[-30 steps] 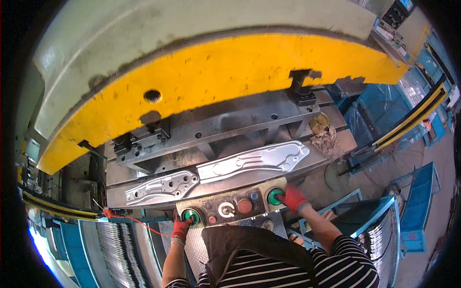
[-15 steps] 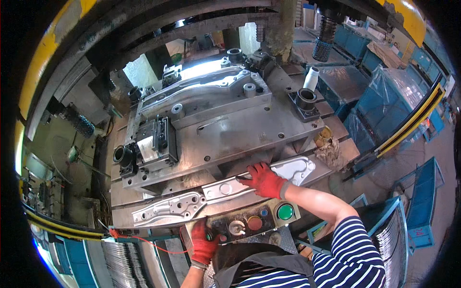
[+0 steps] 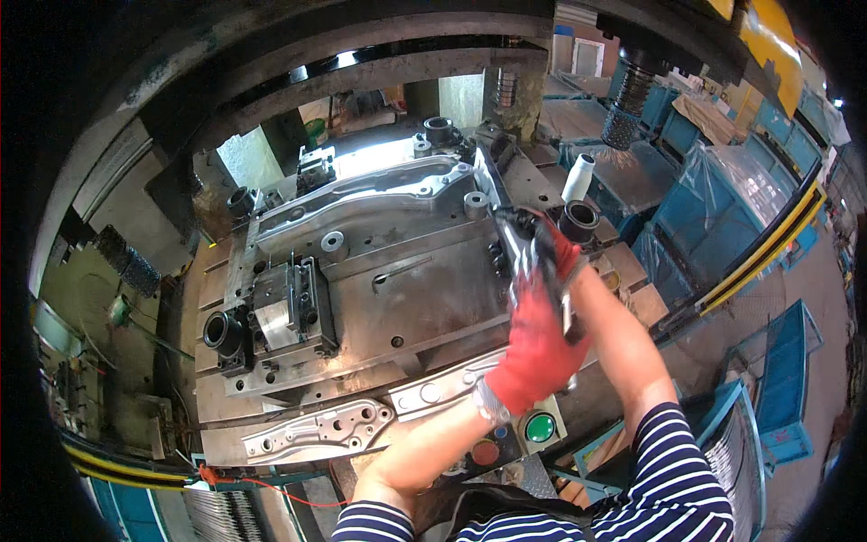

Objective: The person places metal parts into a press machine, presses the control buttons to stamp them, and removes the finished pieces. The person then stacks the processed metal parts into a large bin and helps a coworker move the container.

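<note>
Both my hands wear red gloves and meet over the right side of the press die (image 3: pixel 433 298). My left hand (image 3: pixel 542 352) reaches across, its fingers smeared by motion. Just beyond it my right hand (image 3: pixel 564 253) has curled fingers, partly hidden. Dark, shiny shapes at the fingers are too blurred to name; a narrow grey metal strip (image 3: pixel 489 181) runs up from them toward the die's far right end. A long formed metal panel (image 3: pixel 361 194) lies on the die. In front, one pressed metal part (image 3: pixel 321 428) and another (image 3: pixel 438 387) rest on the ledge, the second partly covered by my left arm.
Black guide bushings (image 3: pixel 221 332) stand at the die's corners, with a white cone (image 3: pixel 579 177) near the right one. A green button (image 3: pixel 539 427) is on the control box before me. Yellow-black bars (image 3: pixel 768 248) and blue bins (image 3: pixel 786 379) stand right.
My left hand has left the control box and swung up and right. My right hand has left the part on the ledge and moved farther out, beside the die. The grey strip now shows there.
</note>
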A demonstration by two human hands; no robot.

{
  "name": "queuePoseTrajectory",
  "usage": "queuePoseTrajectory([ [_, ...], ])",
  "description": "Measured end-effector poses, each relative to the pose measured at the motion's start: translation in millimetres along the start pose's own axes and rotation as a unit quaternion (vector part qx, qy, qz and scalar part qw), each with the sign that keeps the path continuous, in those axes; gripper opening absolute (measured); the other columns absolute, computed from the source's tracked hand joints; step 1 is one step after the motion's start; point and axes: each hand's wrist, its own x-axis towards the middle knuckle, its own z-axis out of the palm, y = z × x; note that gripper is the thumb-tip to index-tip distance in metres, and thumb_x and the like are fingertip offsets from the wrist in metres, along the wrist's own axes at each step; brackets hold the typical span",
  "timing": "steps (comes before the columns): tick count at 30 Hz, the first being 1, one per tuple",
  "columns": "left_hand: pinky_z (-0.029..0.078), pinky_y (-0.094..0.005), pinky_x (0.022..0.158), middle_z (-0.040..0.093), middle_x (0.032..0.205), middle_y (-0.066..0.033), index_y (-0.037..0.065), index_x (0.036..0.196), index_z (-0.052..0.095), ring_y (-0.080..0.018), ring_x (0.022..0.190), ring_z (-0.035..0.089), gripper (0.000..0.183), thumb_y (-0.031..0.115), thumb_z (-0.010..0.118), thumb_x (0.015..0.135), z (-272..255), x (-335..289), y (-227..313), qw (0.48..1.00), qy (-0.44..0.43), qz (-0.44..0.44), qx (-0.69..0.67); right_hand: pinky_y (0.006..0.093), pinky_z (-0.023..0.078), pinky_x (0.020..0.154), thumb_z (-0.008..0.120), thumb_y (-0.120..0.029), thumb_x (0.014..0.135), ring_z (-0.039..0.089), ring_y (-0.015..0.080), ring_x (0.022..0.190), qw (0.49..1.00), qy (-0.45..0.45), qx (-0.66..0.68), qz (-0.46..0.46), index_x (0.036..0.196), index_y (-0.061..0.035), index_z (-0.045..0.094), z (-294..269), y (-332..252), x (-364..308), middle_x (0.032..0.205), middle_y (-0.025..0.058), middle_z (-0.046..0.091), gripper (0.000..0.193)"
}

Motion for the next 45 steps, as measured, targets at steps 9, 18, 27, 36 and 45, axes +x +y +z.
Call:
queuePoseTrajectory([
  [9,0.014,-0.0530,0.113,0.020,0.146,-0.0323,-0.010,0.141,0.018,-0.0464,0.137,0.017,0.109,0.038,0.078,0.065,-56.6,19.5,-60.3,0.993,-0.035,0.059,0.092,0.0326,0.050,0.087,0.034,-0.042,0.100,0.060,0.0155,0.095,0.995,-0.077,-0.033,-0.051,0.130,-0.0079,0.051,-4.4,16.7,-9.0,0.108,0.0051,0.063,0.049],
  [18,0.014,-0.0617,0.111,0.018,0.152,-0.0244,0.007,0.147,0.019,-0.0421,0.139,0.022,0.053,0.022,0.027,0.096,-237.0,191.0,-166.8,0.725,-0.262,-0.185,0.609,0.0227,0.048,0.064,0.042,-0.029,0.097,0.059,0.0085,0.075,0.989,0.147,0.016,-0.019,0.115,-0.0056,0.061,-14.5,33.1,3.0,0.093,-0.0004,0.063,0.035],
  [27,0.031,-0.0601,0.099,0.048,0.126,-0.0214,-0.001,0.132,0.039,-0.0375,0.117,0.046,0.060,0.022,0.050,0.077,-244.4,147.2,-127.5,0.723,-0.055,-0.024,0.688,0.0263,0.050,0.061,0.049,-0.026,0.095,0.060,0.0119,0.068,0.998,0.024,-0.040,-0.042,0.106,-0.0065,0.064,-10.2,27.3,6.5,0.080,0.0007,0.063,0.027],
  [36,0.025,-0.0548,0.107,0.047,0.126,-0.0183,0.003,0.128,0.043,-0.0385,0.120,0.042,0.073,0.015,0.068,0.061,-291.4,-110.6,-22.5,0.724,0.039,-0.021,0.689,0.0254,0.047,0.062,0.056,-0.027,0.091,0.058,0.0117,0.066,0.995,0.044,-0.085,-0.005,0.097,-0.0092,0.065,-3.5,17.6,5.3,0.078,-0.0007,0.062,0.021],
  [45,0.025,-0.0550,0.108,0.046,0.132,-0.0172,0.004,0.136,0.040,-0.0371,0.127,0.038,0.070,0.020,0.062,0.072,-292.8,-284.7,-141.7,0.672,-0.148,-0.284,0.668,0.0233,0.050,0.060,0.054,-0.025,0.093,0.061,0.0104,0.068,0.994,0.022,-0.075,-0.070,0.101,-0.0074,0.063,-20.7,22.1,9.4,0.080,-0.0002,0.065,0.022],
])
